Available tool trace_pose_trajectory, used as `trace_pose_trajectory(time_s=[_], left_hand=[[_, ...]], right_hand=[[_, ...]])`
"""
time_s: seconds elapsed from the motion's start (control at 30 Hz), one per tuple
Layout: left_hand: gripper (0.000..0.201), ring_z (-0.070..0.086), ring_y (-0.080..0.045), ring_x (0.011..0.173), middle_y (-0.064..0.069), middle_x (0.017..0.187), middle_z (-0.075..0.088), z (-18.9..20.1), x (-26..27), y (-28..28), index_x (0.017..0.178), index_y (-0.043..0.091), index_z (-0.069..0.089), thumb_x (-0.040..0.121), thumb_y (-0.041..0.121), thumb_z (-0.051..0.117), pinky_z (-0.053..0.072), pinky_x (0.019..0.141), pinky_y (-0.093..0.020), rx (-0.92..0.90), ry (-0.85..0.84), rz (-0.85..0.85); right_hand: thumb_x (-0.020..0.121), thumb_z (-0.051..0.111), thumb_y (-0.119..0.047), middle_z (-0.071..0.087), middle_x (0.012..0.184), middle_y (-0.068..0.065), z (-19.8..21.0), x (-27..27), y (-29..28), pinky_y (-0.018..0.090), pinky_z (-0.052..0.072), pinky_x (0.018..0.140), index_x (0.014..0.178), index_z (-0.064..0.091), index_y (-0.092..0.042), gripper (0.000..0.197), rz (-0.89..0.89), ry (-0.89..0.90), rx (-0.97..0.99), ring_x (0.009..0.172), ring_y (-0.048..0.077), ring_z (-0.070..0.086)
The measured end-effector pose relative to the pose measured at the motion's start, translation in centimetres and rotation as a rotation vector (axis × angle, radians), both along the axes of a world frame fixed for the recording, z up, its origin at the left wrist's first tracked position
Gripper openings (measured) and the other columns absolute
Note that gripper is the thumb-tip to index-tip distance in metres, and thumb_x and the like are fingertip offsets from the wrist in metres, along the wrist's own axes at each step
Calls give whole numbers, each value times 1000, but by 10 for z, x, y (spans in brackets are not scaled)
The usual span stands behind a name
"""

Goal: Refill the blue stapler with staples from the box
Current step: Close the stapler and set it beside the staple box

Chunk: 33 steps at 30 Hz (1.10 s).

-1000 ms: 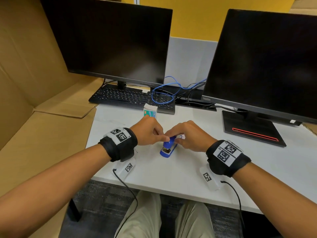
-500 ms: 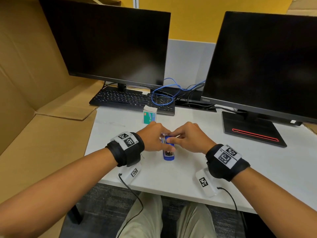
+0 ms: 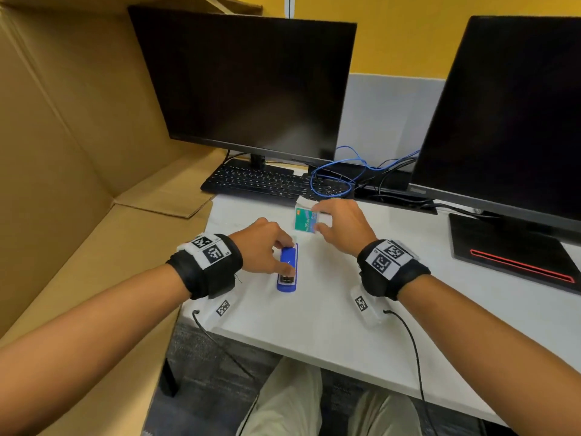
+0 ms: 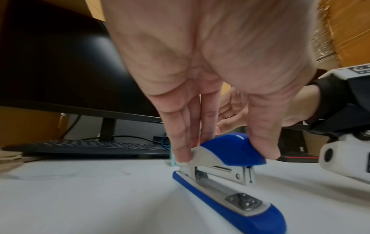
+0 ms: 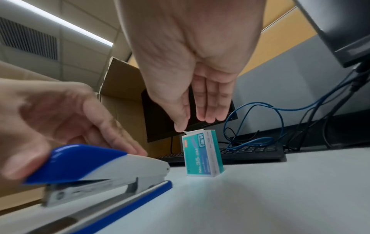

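Head view: the stapler (image 3: 287, 268) lies flat on the white bench (image 3: 314, 325), lengthwise toward the person, blue top up. The left hand (image 3: 262, 247) grips its top from the left side, fingers curled over the far end and the thumb at the near end. The staple box (image 3: 305, 220) stands upright just beyond the stapler, near the keyboard (image 3: 270, 184). The right hand (image 3: 341, 223) is at the box's right side, fingers apart and loosely bent around it; whether they touch it cannot be told here. Two dark monitors (image 3: 248, 86) stand behind, with a blue cable (image 3: 333, 180) coiled between them.

Left wrist view: the left hand (image 4: 210, 79) pinches the stapler (image 4: 226, 171) top, fingers (image 4: 184, 139) on the grey rear end and the thumb on the blue front. The top sits slightly raised over the metal magazine; the blue base rests on the bench (image 4: 80, 197).

Right wrist view: the right hand (image 5: 192, 63) hovers just above the box (image 5: 203, 154), fingers (image 5: 210, 102) straight and slightly apart, the thumb tip at the box's raised white flap. The box stands upright on the bench (image 5: 260, 190), apart from the stapler (image 5: 96, 167), which the blurred left hand (image 5: 60, 114) holds.
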<state>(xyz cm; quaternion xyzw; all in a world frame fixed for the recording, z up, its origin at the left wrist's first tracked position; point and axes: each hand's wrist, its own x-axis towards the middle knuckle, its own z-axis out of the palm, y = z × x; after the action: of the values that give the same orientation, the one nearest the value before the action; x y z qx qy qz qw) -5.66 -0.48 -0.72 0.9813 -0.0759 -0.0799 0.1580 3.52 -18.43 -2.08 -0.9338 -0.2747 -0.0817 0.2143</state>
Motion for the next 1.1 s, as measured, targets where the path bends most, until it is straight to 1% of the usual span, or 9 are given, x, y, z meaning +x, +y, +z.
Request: trace_pose_trajectory(time_s=[0.1,0.2,0.37,0.47,0.63,0.73,0.8,0.9,1.1], left_hand=[[66,54,-16,114,-3,128,61,4,4,8,132,19,57,75,47,73,52,96,-36,55,19,11],[63,52,-17,113,-3,127,60,7,10,13,133,19,56,78,47,71,51,95,-35,120,21,15],[61,50,-19,116,-3,130,59,10,22,21,134,18,55,81,46,69,46,93,-33,200,20,12],[59,51,-20,114,-4,128,60,14,31,27,133,17,56,82,45,67,42,90,-31,242,27,5],[51,47,-16,98,-4,118,65,21,43,37,125,18,62,82,45,66,45,88,-34,301,34,-8],[52,52,-20,107,-5,121,65,23,45,38,127,18,60,82,43,68,49,93,-39,298,46,-1],[55,54,-22,112,-5,125,63,25,45,38,131,18,58,82,42,69,49,96,-40,285,52,1],[57,54,-22,114,-5,128,62,25,45,38,133,18,56,82,40,70,49,97,-40,274,59,10],[60,54,-22,113,-5,130,61,25,45,39,135,20,54,81,40,70,48,98,-39,276,61,10]], right_hand=[[89,67,-17,64,127,12,7,17,15,41,58,87,126,61,-15,38,-24,-37,-75,115,29,62],[90,64,-15,64,124,15,10,32,25,44,57,87,125,61,-13,35,-22,-31,-186,112,32,62],[91,65,-15,63,124,15,9,45,25,41,53,88,120,63,-17,29,-32,36,-237,114,32,59],[90,63,-8,63,125,15,12,44,22,42,51,91,121,64,-14,31,-13,44,-249,119,32,54],[90,65,-11,65,127,11,19,35,12,38,52,92,120,69,-9,30,46,49,-271,117,30,56],[91,65,-13,66,128,11,21,26,9,38,52,95,120,69,-8,30,68,53,-286,117,29,58],[91,66,-15,65,129,11,21,21,7,40,53,96,120,69,-9,31,75,59,-291,117,30,57],[90,67,-16,66,129,10,22,18,7,43,54,95,120,70,-10,30,77,66,-288,117,30,56],[91,66,-16,65,130,9,25,17,6,39,52,98,120,70,-9,30,93,60,-293,118,29,57]])
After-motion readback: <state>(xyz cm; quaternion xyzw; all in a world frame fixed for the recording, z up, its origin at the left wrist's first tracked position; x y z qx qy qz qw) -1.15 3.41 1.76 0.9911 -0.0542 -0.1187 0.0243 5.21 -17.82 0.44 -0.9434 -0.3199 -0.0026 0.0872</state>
